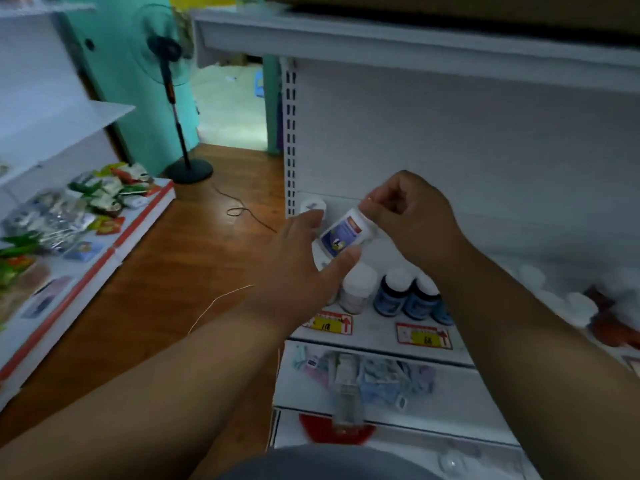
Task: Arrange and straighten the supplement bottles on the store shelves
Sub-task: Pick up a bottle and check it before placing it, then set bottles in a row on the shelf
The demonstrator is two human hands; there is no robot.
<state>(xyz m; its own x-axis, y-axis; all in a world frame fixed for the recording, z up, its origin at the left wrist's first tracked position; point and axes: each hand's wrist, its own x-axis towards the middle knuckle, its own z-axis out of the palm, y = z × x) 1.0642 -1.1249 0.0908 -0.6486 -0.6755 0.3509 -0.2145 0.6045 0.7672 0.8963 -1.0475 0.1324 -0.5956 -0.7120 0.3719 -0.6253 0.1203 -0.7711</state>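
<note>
A white supplement bottle [341, 234] with a blue and red label is tilted in the air above the white shelf [374, 336]. My right hand [412, 218] grips its cap end from the upper right. My left hand [304, 258] holds its bottom end, thumb under it and fingers beside it. Below, on the shelf's front, stand a white bottle [358, 287] and two dark blue bottles [393, 294] [422, 299] with white caps. Another white cap [313, 206] shows behind my left fingers.
Yellow and red price tags [330, 323] [424, 336] line the shelf edge. More white-capped bottles [581, 306] and an orange-brown item [613, 323] stand at right. Packets fill a lower shelf [363, 372]. A snack display [86, 209] stands at left, a floor fan [173, 98] behind.
</note>
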